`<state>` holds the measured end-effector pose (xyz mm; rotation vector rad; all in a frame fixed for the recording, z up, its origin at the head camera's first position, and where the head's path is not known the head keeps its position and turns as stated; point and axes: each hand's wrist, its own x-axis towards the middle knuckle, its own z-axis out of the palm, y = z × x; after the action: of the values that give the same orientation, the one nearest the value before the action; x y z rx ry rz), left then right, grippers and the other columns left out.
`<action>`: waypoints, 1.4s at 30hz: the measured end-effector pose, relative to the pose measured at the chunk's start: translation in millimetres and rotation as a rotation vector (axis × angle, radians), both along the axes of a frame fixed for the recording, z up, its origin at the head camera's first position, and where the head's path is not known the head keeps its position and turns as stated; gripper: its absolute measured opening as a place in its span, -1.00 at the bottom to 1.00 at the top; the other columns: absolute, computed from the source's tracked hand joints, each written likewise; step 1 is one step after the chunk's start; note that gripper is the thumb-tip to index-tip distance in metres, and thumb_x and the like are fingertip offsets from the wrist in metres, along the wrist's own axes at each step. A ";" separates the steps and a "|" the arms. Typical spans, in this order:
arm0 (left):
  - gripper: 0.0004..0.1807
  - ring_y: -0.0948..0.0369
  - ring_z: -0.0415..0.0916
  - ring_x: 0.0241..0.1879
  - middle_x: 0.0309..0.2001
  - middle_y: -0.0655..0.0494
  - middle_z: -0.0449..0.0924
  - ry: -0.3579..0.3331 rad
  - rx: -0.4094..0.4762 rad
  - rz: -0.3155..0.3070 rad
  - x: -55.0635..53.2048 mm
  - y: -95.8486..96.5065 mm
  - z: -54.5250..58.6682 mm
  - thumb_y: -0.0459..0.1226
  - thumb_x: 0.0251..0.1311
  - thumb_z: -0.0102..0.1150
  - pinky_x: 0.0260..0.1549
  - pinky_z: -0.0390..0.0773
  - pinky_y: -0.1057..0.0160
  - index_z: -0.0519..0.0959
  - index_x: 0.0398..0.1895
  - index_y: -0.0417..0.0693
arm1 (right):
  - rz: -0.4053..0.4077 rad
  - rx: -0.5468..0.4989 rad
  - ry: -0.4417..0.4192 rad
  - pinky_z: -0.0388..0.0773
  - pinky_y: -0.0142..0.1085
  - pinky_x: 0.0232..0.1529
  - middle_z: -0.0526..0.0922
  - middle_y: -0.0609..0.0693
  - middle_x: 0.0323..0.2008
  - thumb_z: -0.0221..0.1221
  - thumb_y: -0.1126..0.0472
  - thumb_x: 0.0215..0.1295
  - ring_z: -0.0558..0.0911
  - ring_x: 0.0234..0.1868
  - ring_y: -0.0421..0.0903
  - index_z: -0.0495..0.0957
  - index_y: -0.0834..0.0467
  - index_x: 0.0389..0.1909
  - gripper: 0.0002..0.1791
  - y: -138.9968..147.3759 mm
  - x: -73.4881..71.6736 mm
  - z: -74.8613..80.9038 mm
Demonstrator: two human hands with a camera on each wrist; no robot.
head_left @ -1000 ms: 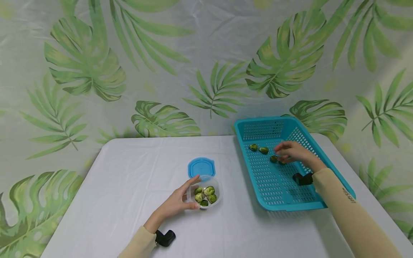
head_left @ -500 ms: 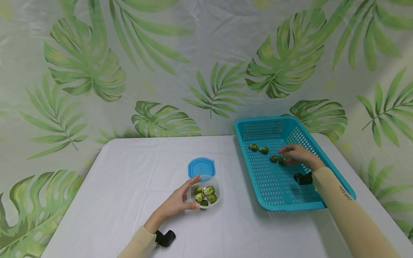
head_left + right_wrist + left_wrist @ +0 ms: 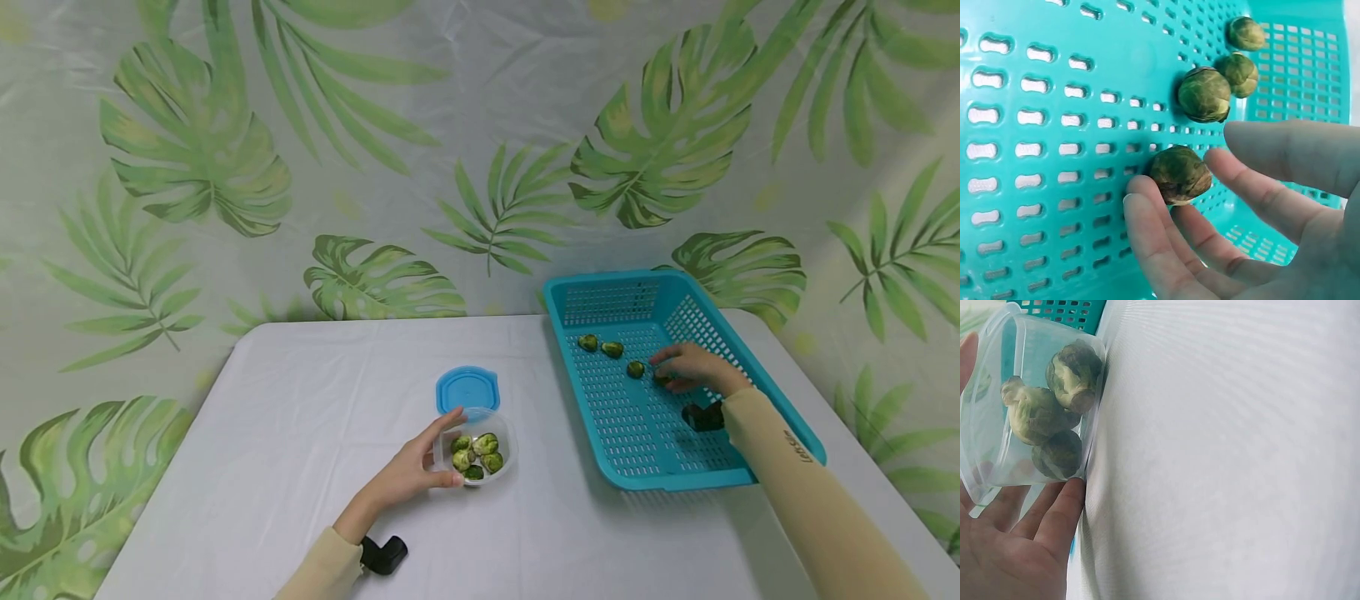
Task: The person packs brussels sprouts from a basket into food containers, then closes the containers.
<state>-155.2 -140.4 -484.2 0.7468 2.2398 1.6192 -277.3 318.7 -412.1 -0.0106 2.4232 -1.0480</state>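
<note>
My left hand [image 3: 412,467] holds the side of a small clear plastic container [image 3: 512,433], thumb at the front and fingers behind. Several Brussels sprouts [image 3: 486,443] lie inside; the left wrist view shows the fingers touching its wall [image 3: 1047,334]. Down in a turquoise basket [image 3: 708,480], my right hand [image 3: 697,367] has its fingers cupped round a Brussels sprout [image 3: 1180,175] on the basket floor. Fingertips touch that sprout on two sides, while the thumb looks apart from it. Close by sit three more sprouts, the nearest being a round one [image 3: 1204,95].
A blue lid [image 3: 467,390] lies just behind the container on the white tablecloth [image 3: 337,400]. The basket's raised walls surround the right hand. Black wrist cameras [image 3: 384,555] hang below both wrists. A leaf-patterned curtain [image 3: 495,208] stands behind the table.
My right hand has lowered and shifted slightly right onto a sprout, which has moved a little right. The left hand and the container have stayed in place.
</note>
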 end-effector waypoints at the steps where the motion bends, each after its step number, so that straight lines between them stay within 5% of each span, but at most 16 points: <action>1: -0.04 -0.02 0.14 0.35 0.44 0.02 0.10 0.000 -0.001 0.001 -0.1 0.0 -0.2 -0.33 0.14 0.33 0.14 0.18 -0.31 -0.03 0.52 -0.03 | -0.007 0.001 -0.004 0.56 -0.06 -0.09 0.25 0.55 0.17 -0.04 0.32 0.40 0.54 -0.02 0.28 0.24 0.57 0.23 -0.51 -0.1 0.3 -0.3; 12: -0.04 -0.03 0.14 0.35 0.44 0.01 0.10 0.002 0.007 -0.004 0.1 -0.3 -0.8 -0.32 0.14 0.32 0.13 0.18 -0.32 -0.04 0.52 -0.02 | -0.038 -0.077 0.025 0.53 -0.06 -0.01 0.23 0.53 0.21 -0.12 0.30 0.45 0.51 0.07 0.27 0.23 0.58 0.22 -0.53 -1.0 -1.5 4.2; 20: -0.04 -0.03 0.13 0.36 0.44 0.01 0.09 -0.005 0.010 -0.003 1.1 0.0 0.0 -0.33 0.14 0.32 0.15 0.17 -0.31 -0.04 0.53 -0.02 | -0.065 -0.183 0.010 0.56 -0.09 -0.05 0.28 0.46 0.15 -0.07 0.29 0.46 0.63 -0.16 0.03 0.25 0.54 0.21 -0.54 -8.3 -0.1 12.4; 34: -0.05 -0.04 0.14 0.35 0.44 0.00 0.10 0.000 0.004 -0.004 0.5 -0.3 -1.2 -0.32 0.14 0.32 0.14 0.18 -0.32 -0.04 0.52 -0.03 | 0.071 -0.218 0.093 0.54 -0.01 -0.04 0.47 0.32 0.03 0.03 0.21 0.44 0.60 -0.08 0.20 0.31 0.48 0.17 -0.54 -25.7 13.6 28.3; 42: -0.04 -0.04 0.14 0.35 0.44 0.00 0.09 -0.002 0.000 -0.001 0.5 0.0 0.5 -0.32 0.14 0.32 0.15 0.17 -0.32 -0.04 0.52 -0.03 | 0.140 -0.298 0.095 0.57 -0.09 -0.10 0.53 0.26 -0.04 0.02 0.23 0.44 0.64 -0.17 0.04 0.33 0.46 0.12 -0.60 -38.9 19.4 37.4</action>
<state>-154.7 -140.4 -483.7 0.7465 2.2378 1.6188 -257.9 279.8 -374.7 -0.3320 2.2864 -1.3587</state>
